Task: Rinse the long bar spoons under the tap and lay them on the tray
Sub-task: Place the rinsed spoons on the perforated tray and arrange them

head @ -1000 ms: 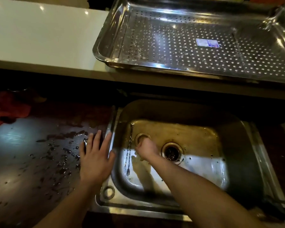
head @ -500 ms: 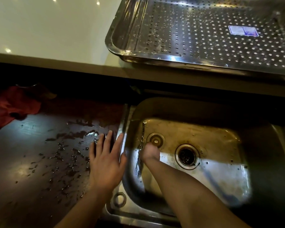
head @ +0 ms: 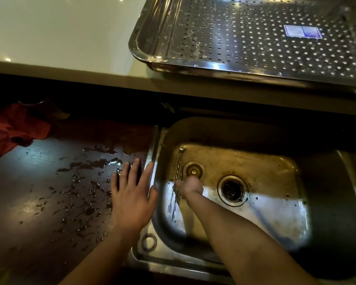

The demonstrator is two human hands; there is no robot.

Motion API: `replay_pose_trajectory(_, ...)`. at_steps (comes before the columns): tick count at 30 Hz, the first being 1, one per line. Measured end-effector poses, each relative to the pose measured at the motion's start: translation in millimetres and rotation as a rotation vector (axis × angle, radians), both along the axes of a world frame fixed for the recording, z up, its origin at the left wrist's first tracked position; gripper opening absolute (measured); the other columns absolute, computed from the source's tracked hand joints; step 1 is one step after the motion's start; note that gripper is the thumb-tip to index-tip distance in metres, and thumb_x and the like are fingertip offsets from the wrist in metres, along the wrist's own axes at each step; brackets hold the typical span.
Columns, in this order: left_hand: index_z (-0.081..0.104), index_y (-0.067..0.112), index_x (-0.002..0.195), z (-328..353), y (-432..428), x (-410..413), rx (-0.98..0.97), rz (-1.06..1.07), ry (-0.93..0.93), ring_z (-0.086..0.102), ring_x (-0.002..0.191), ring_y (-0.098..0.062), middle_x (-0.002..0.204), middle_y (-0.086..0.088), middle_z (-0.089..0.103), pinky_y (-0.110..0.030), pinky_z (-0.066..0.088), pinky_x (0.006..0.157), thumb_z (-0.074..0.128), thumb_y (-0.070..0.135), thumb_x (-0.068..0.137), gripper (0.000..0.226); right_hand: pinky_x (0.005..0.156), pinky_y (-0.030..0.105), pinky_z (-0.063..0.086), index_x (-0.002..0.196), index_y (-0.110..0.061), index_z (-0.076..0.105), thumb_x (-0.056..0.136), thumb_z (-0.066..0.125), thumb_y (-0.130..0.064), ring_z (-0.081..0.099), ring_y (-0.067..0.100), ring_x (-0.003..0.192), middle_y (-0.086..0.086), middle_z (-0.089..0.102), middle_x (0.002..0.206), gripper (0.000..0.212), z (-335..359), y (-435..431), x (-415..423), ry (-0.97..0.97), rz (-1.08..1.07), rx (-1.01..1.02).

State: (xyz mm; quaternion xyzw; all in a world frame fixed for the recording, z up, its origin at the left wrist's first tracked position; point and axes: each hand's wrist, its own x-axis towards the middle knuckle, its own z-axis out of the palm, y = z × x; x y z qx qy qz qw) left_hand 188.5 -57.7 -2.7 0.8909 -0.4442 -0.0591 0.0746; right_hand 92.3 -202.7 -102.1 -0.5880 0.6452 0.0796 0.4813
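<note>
a perforated steel tray (head: 255, 50) is sitting far right on a pale counter (head: 60, 31), with a blue sticker (head: 303, 31) lying on its floor. nearer, a steel sink (head: 275, 219) is taking up the right. a dark wet worktop (head: 49, 202) is spreading to its left, with a red cloth (head: 19, 126) lying crumpled at the far left end.

the left hand (head: 132, 196) is resting flat on the worktop just beside the sink's left rim, fingers straight and spread, holding nothing. the right hand (head: 190, 186) is reaching down into the basin, and its forearm is covering part of the near basin floor.

the long bar spoons (head: 180, 161) are lying along the left side of the basin floor, running far to near, just left of a small round fitting (head: 193, 170). the right hand seems to be pinching them partway along with bent fingers.

counting: one tray, one sticker, one cloth, and two round openings in the basin floor, the bigger being the drain (head: 232, 190). at least two twisted stems are lying side by side.

the right fingertips are hiding behind the back of the hand. the near ends of the spoons are blurring into glare, and the tray's right and far edges are running out of view.
</note>
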Motion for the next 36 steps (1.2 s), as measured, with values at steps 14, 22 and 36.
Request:
replay_pose_trajectory(14, 0.004, 0.038, 0.152, 2, 3, 2, 0.034, -0.037, 0.009, 0.000, 0.149, -0.024, 0.162, -0.003, 0.011, -0.056, 0.006, 0.119, 0.020, 0.057, 0.094, 0.063, 0.070, 0.032, 0.055, 0.083, -0.013, 0.071, 0.081, 0.070, -0.009, 0.064, 0.013, 0.074, -0.006, 0.066, 0.075, 0.005, 142, -1, -98, -0.278, 0.384, -0.373)
replay_pose_trajectory(22, 0.007, 0.037, 0.152, 6, 5, 0, -0.011, -0.055, 0.034, 0.004, 0.149, -0.025, 0.162, -0.004, 0.013, -0.054, 0.004, 0.119, 0.007, 0.063, 0.092, 0.066, 0.057, 0.016, 0.049, 0.075, -0.020, 0.069, 0.077, 0.076, -0.010, 0.061, 0.001, 0.064, -0.010, 0.064, 0.067, 0.012, 309, 4, -131, -0.604, 0.424, -0.767)
replay_pose_trajectory(36, 0.023, 0.039, 0.149, -2, 6, 3, -0.024, -0.008, 0.018, 0.017, 0.146, -0.025, 0.156, -0.003, 0.031, -0.050, 0.007, 0.118, 0.022, 0.057, 0.091, 0.061, 0.051, 0.030, 0.062, 0.083, 0.003, 0.071, 0.076, 0.074, -0.006, 0.072, 0.023, 0.060, 0.012, 0.071, 0.071, 0.012, 446, -171, -77, -0.199, 0.181, -0.879)
